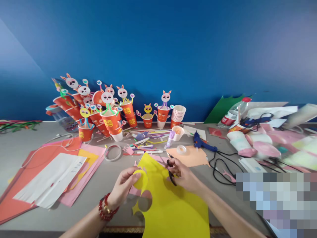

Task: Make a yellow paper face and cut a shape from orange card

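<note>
Pinched between my left thumb and fingers is a yellow paper circle (141, 181); whether it is cut free from the sheet I cannot tell. My left hand (125, 185) wears red bead bracelets (107, 207). The large yellow paper sheet (177, 206) lies below both hands, with round cut-outs along its left edge. My right hand (182, 173) is closed around the black handles of a pair of scissors (171, 175), above the sheet's upper part. The scissor blades are hard to make out.
Red paper cups (109, 121) with rabbit figures stand along the blue wall. A glue gun (204, 143) with a looping black cable lies at the right. Coloured paper sheets (81, 188) are at the left, a tape roll (112, 152) and several pens in the middle.
</note>
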The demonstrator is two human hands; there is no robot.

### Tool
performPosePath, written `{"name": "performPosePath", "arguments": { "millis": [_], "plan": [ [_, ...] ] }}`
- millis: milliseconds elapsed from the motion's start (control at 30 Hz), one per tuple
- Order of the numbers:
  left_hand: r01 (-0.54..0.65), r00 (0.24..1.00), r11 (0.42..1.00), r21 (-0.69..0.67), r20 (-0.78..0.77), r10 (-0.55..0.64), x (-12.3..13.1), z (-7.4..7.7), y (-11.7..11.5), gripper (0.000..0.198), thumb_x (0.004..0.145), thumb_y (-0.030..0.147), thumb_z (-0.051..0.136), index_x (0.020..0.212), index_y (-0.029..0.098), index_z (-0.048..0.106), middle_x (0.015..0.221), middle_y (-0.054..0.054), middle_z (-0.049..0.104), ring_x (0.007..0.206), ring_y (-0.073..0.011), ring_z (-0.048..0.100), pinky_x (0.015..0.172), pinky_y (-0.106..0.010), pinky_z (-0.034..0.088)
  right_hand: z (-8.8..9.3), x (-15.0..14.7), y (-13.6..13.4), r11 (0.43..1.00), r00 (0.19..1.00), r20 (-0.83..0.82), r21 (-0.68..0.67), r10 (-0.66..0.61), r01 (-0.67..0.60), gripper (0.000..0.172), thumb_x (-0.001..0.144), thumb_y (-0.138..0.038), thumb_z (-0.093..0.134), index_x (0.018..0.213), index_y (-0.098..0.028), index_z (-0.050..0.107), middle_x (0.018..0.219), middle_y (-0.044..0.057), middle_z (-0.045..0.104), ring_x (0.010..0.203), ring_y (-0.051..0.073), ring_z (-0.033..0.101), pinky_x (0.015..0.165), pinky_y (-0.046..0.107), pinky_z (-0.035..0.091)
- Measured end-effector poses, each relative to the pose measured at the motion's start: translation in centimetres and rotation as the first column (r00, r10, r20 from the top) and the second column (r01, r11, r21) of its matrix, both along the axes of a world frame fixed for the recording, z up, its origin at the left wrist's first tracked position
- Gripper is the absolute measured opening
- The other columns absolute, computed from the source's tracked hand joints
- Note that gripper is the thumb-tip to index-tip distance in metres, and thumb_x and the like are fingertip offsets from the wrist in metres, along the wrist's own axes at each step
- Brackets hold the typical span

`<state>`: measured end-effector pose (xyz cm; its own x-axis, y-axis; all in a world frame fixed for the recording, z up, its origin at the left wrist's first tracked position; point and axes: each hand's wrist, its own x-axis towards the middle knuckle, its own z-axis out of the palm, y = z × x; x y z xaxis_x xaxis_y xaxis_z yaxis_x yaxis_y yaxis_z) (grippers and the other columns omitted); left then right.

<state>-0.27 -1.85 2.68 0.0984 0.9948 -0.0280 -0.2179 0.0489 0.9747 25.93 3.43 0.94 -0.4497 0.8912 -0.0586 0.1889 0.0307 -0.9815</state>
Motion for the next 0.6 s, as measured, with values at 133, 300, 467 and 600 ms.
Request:
{"name": "performPosePath", "arguments": {
  "millis": [133, 300, 467, 600],
  "plan": [
    [-0.069, 0.997, 0.992, 0.107, -0.016, 0.071, -0.2, 1.0, 0.3, 0.031, 0.083, 0.047, 0.068, 0.083, 0.016, 0.074, 0.086, -0.009, 0.069, 0.079, -0.0209, 0.062, 0.073, -0.03, 0.049, -0.1, -0.4, 0.8, 1.0, 0.997, -0.079, -0.018, 0.012, -0.013, 0.041, 0.071, -0.041, 0.078, 0.092, -0.021, 0.05, 0.092, 0.003, 0.062, 0.074, 0.015, 0.062, 0.068, 0.028, 0.052],
    [-0.037, 0.974, 0.951, 0.307, -0.202, 0.103, -0.7, 3.1, 1.5, 0.027, 0.087, 0.042, 0.065, 0.081, 0.018, 0.075, 0.128, -0.012, 0.058, 0.122, -0.0286, 0.051, 0.107, -0.04, 0.038, 0.9, -0.3, 0.7, 0.969, 0.96, -0.182, 0.088, -0.211, 0.229, 0.039, 0.074, -0.042, 0.077, 0.097, -0.024, 0.052, 0.101, 0.008, 0.063, 0.098, 0.025, 0.065, 0.083, 0.035, 0.054],
    [0.006, 0.955, 0.971, 0.238, -0.288, 0.064, 0.4, 4.3, 2.4, 0.037, 0.086, 0.05, 0.065, 0.071, 0.016, 0.071, 0.109, -0.014, 0.066, 0.109, -0.0282, 0.059, 0.087, -0.035, 0.05, 2.9, -2.5, -1.6, 0.9, 0.915, -0.22, 0.21, -0.338, 0.383, 0.044, 0.076, -0.046, 0.075, 0.106, -0.026, 0.05, 0.099, 0.01, 0.065, 0.092, 0.027, 0.068, 0.075, 0.034, 0.058],
    [-0.057, 0.963, 0.981, 0.183, -0.251, 0.103, -1.4, 5.3, 2.8, 0.042, 0.084, 0.057, 0.062, 0.077, 0.015, 0.068, 0.07, -0.005, 0.064, 0.066, -0.0177, 0.061, 0.058, -0.027, 0.048, 3.7, -3.7, -3.3, 0.888, 0.898, -0.26, 0.206, -0.355, 0.411, 0.042, 0.078, -0.047, 0.074, 0.105, -0.026, 0.05, 0.096, 0.01, 0.067, 0.089, 0.027, 0.068, 0.071, 0.033, 0.059]
  ]
}}
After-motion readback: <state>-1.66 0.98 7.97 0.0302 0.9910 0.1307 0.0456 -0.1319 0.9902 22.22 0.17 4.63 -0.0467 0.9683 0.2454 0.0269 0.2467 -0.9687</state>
